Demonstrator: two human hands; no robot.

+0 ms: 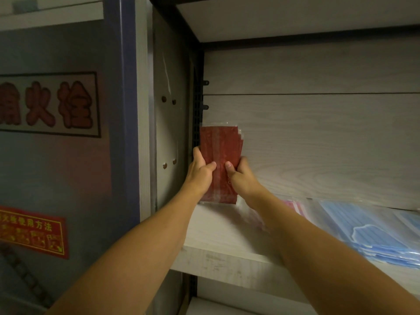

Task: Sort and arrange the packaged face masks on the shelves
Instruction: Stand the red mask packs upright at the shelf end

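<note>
A stack of red packaged face masks [219, 144] stands upright on its short edge at the far left end of the pale wooden shelf [216, 253], against the back panel. My left hand [201, 169] grips its left edge and my right hand [238, 175] grips its right edge, thumbs pressed on the front. Blue packaged masks [368, 233] lie flat in a pile on the right of the same shelf. A pink packaged mask [293, 206] peeks out behind my right forearm.
The shelf above [295, 17] overhangs the bay. A black perforated upright [197, 110] and a grey side panel [170, 110] close the left side. Left of the unit is a wall with red lettered signs [47, 105].
</note>
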